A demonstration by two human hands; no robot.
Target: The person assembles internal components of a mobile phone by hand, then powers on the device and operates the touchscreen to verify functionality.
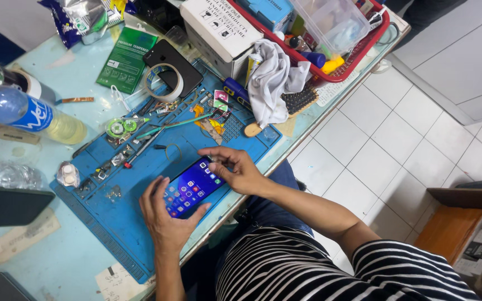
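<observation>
The smartphone [192, 187] lies flat on a blue repair mat [119, 223], near the mat's front edge, with its screen lit and showing coloured icons. The left hand [167, 218] is open and grasps the lower end of the phone, with the fingers on one side and the thumb on the other. The right hand [235, 168] rests at the upper end of the phone, fingers loosely bent and touching its edge; it is not clenched.

The mat covers a large part of a pale blue tabletop [57, 262], which is worn and crowded. On the far part of the mat lie small tools, a green tweezer-like tool [177, 125], a correction tape dispenser [119, 127] and many tiny parts. A roll of clear tape [163, 82] sits at the far edge of the mat, partly on a second, dark phone [167, 58]. A plastic bottle [26, 113] with yellowish liquid lies on its side at the left. Behind the mat stand a white cardboard box [221, 29] and a red plastic basket [358, 56], with a grey cloth [273, 81] hanging from it and a brush [299, 100] beside.

To the right of the tabletop, the floor [375, 156] is made of white square tiles. The person wears a black-and-white striped shirt [319, 267] and blue jeans.
</observation>
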